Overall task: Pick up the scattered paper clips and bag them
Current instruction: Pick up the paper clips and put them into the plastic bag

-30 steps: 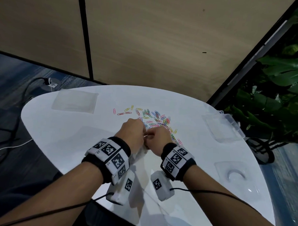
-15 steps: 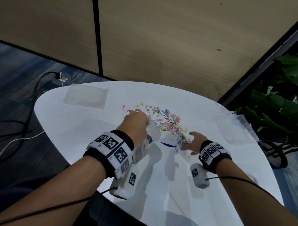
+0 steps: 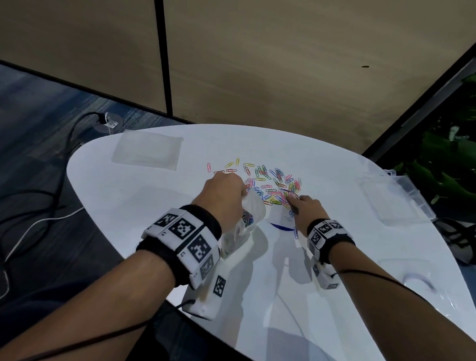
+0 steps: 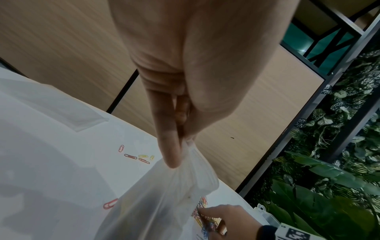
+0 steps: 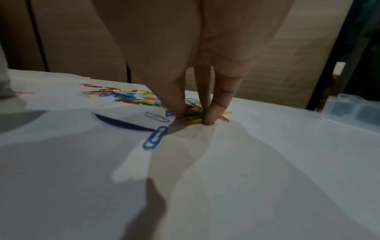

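Several coloured paper clips (image 3: 269, 181) lie scattered on the white table (image 3: 148, 203), toward its far side. My left hand (image 3: 225, 190) pinches the rim of a clear plastic bag (image 3: 246, 224), which hangs open with some clips inside. In the left wrist view the thumb and fingers of the left hand (image 4: 176, 146) hold the bag (image 4: 164, 203) by its top edge. My right hand (image 3: 304, 207) is down at the near right edge of the pile. In the right wrist view the right hand (image 5: 194, 116) pinches a small bunch of green and yellow clips (image 5: 192, 121) against the table.
A white card with a blue arc (image 3: 281, 223) lies between my hands, with a loose blue clip (image 5: 155, 138) beside it. Flat clear bags (image 3: 146, 151) sit at the back left and a clear plastic box (image 3: 394, 198) at the right. Cables (image 3: 40, 193) run on the floor at left; plants (image 3: 449, 176) stand at right.
My right hand left the bag's mouth, swung right to the pile and set its fingertips down on a bunch of clips. My left hand kept holding the bag.
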The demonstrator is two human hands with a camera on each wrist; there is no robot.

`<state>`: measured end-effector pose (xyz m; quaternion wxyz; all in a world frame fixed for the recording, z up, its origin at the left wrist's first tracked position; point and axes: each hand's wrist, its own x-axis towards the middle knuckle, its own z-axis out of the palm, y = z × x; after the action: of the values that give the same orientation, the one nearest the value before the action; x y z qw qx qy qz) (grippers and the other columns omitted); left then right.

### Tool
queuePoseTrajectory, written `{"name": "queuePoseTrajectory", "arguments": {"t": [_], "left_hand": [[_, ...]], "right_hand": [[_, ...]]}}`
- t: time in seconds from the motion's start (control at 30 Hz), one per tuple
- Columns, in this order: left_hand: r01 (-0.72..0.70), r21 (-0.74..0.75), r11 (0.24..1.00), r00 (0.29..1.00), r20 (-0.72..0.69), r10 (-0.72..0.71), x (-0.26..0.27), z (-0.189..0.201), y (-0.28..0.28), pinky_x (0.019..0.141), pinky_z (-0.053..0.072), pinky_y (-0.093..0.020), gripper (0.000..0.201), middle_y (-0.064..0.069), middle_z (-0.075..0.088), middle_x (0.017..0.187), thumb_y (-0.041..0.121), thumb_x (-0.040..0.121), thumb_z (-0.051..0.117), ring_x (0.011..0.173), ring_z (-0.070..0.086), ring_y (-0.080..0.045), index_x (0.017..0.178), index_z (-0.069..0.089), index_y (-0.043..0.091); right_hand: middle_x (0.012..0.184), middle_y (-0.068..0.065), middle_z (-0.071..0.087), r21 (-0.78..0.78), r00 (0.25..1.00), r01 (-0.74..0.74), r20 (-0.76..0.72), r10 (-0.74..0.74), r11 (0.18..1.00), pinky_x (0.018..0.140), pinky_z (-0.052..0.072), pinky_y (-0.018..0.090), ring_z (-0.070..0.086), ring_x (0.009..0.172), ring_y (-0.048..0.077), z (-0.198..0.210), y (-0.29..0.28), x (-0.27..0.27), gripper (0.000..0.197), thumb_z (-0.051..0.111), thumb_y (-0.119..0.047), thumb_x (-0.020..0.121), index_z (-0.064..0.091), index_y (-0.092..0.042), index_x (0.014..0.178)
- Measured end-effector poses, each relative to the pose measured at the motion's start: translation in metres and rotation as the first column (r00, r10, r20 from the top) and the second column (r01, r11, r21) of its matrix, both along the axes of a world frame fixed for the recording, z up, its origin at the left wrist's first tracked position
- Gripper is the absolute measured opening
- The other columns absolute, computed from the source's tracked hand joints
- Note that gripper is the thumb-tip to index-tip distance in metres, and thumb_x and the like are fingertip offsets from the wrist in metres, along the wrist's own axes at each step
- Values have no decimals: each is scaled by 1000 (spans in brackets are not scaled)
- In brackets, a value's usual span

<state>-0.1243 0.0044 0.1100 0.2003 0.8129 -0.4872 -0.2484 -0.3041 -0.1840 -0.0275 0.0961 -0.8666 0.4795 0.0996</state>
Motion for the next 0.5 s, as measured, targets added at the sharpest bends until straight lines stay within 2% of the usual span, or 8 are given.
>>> {"name": "queuePoseTrajectory", "arguments": {"t": [0.07, 0.13, 0.17, 0.27, 0.33, 0.4, 0.43, 0.5], "left_hand": [[5, 2, 1000, 1000, 3, -5, -1, 0, -1, 92, 55, -33, 33, -11, 65, 120, 3, 94, 55, 103, 66, -29, 120, 71, 15], [7, 0, 1000, 1000, 9, -7, -3, 0, -2, 89, 55, -32, 31, -11, 66, 118, 2, 93, 54, 100, 66, -29, 115, 73, 14], [8, -1, 1000, 1000, 8, -8, -3, 0, -3, 90, 56, -32, 31, -11, 66, 118, 2, 93, 54, 100, 67, -29, 116, 72, 15], [13, -3, 1000, 1000, 14, -13, -4, -1, -3, 93, 55, -33, 34, -10, 65, 124, 3, 94, 54, 107, 65, -29, 121, 70, 16], [19, 3, 1000, 1000, 20, -19, -4, 0, -4, 92, 54, -32, 34, -9, 64, 124, 3, 94, 55, 109, 64, -28, 120, 71, 16], [33, 19, 999, 999, 21, -34, -5, 2, -5, 89, 56, -34, 30, -10, 66, 116, 1, 92, 55, 105, 66, -29, 104, 73, 20], [42, 27, 999, 999, 26, -43, -6, 3, -5, 87, 57, -35, 28, -10, 67, 107, -1, 91, 54, 100, 68, -29, 92, 69, 23], [42, 46, 998, 999, 32, -43, -7, 6, -6, 83, 59, -37, 28, -11, 65, 93, -3, 89, 54, 90, 71, -31, 82, 58, 24]], "right_hand": [[108, 12, 62, -45, 1000, -10, -5, 10, 999, 80, 47, 29, 58, 100, 31, 2, 0, 4, 36, 51, -5, 89, 64, -14, 121], [97, 12, 67, -67, 999, 48, -6, -49, 997, 69, 43, 25, 62, 87, 28, 7, 2, 5, 22, 52, -5, 88, 71, -8, 98], [94, 12, 68, -66, 997, 83, 5, -83, 994, 67, 44, 25, 62, 82, 27, 9, 2, 4, 20, 53, -7, 89, 72, -7, 92], [84, 9, 73, 19, 955, 274, 111, -274, 962, 70, 52, 25, 67, 79, 26, 17, -1, -4, 14, 65, -16, 86, 77, -10, 84], [82, 6, 75, 119, 884, 401, 211, -418, 908, 76, 55, 27, 69, 81, 24, 19, -8, -15, 15, 72, -26, 83, 78, -13, 84], [83, 3, 76, 337, 756, 489, 296, -584, 804, 85, 57, 31, 71, 83, 21, 19, -13, -27, 20, 77, -33, 77, 79, -15, 85], [87, 5, 76, 511, 628, 497, 345, -697, 701, 86, 58, 34, 72, 83, 22, 21, -14, -31, 23, 79, -30, 76, 78, -11, 88], [89, 13, 73, 843, 272, 357, 319, -908, 403, 75, 62, 32, 73, 74, 22, 29, -9, -32, 18, 75, -14, 83, 72, 1, 91]]}}
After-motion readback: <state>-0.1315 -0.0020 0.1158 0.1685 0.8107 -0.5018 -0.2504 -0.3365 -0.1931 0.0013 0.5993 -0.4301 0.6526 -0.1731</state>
